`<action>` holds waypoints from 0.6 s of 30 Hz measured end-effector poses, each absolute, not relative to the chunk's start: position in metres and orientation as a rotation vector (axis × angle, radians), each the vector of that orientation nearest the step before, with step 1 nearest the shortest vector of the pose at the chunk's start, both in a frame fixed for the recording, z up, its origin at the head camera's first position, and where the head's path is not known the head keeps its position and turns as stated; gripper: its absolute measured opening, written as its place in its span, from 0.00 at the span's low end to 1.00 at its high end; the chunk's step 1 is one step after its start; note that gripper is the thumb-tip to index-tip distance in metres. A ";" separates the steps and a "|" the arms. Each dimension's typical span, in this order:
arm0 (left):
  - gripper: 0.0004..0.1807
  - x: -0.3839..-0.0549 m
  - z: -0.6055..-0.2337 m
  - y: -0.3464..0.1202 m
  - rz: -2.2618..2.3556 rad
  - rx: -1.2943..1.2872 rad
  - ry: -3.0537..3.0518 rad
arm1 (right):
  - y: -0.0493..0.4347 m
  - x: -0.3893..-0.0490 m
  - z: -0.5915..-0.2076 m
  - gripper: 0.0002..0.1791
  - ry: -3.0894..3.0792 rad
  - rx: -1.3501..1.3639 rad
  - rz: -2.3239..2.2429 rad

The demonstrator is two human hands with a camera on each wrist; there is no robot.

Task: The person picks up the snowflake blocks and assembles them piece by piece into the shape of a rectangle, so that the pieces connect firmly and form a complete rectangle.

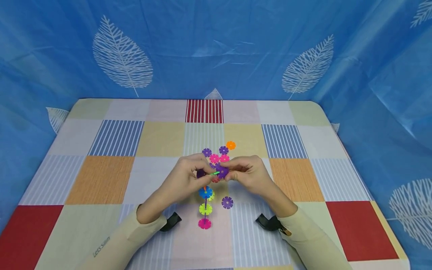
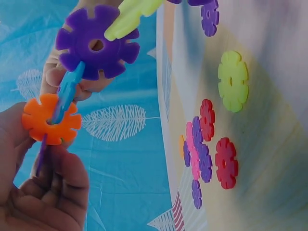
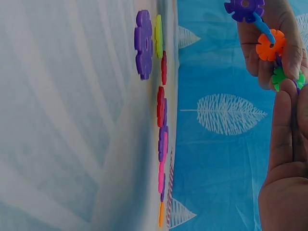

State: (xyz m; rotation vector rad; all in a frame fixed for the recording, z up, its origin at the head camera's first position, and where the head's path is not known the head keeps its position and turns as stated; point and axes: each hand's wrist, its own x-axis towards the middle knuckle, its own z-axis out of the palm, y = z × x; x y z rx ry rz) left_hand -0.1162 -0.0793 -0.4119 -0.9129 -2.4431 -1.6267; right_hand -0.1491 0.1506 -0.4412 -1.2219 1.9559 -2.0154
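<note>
Both hands meet above the table. My left hand (image 1: 189, 174) pinches a chain of slotted plastic flower discs near a green disc (image 3: 284, 79) and an orange disc (image 2: 45, 125). The chain slopes down toward me through a blue disc (image 1: 205, 192), a purple disc (image 2: 79, 41), a yellow-green disc (image 1: 205, 209) and a pink disc (image 1: 204, 224). My right hand (image 1: 248, 173) pinches another purple disc (image 1: 222, 171) between thumb and finger, right against the green one. Whether the two are slotted together cannot be made out; fingers hide the join.
Beyond the hands, orange (image 1: 231, 145), purple (image 1: 207, 152) and pink (image 1: 214, 158) discs lie grouped on the patchwork tablecloth. Closer in are red discs (image 2: 226, 163), a loose yellow-green disc (image 2: 233, 82) and a loose purple disc (image 1: 227, 202). A blue curtain (image 1: 216, 48) stands behind the table.
</note>
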 end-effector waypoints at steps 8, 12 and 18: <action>0.08 -0.118 -0.413 -0.081 -1.577 -0.874 -2.495 | 0.153 -0.151 -0.439 0.20 2.090 -1.239 -1.857; 0.09 -0.118 -0.414 -0.083 -1.595 -0.849 -2.504 | 0.161 -0.155 -0.435 0.20 2.141 -1.172 -1.771; 0.09 -0.120 -0.414 -0.085 -1.604 -0.807 -2.521 | 0.176 -0.160 -0.426 0.12 2.221 -1.125 -1.297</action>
